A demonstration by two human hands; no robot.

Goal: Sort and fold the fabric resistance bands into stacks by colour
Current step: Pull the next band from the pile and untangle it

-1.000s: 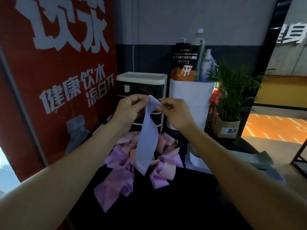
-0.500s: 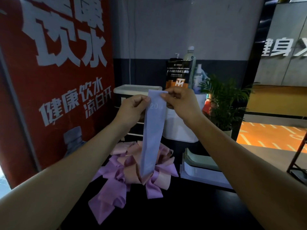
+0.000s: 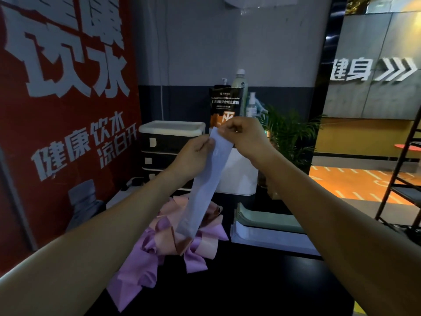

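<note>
Left hand (image 3: 193, 156) & right hand (image 3: 241, 137) both pinching top corners of long pale-blue fabric band (image 3: 202, 192), hanging mid-air over tangled pink/purple/peach band heap (image 3: 168, 238) on near black tabletop (image 3: 239, 281). Risks: lower end snagging heap on lowering, dragging loops off; thin pinch slipping → crooked fold; dim light → pale shades mis-sorted.

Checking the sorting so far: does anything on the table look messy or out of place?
Yes: the pink and purple fabric bands lie in one tangled, mixed heap on the black table, unfolded and unsorted.
</note>
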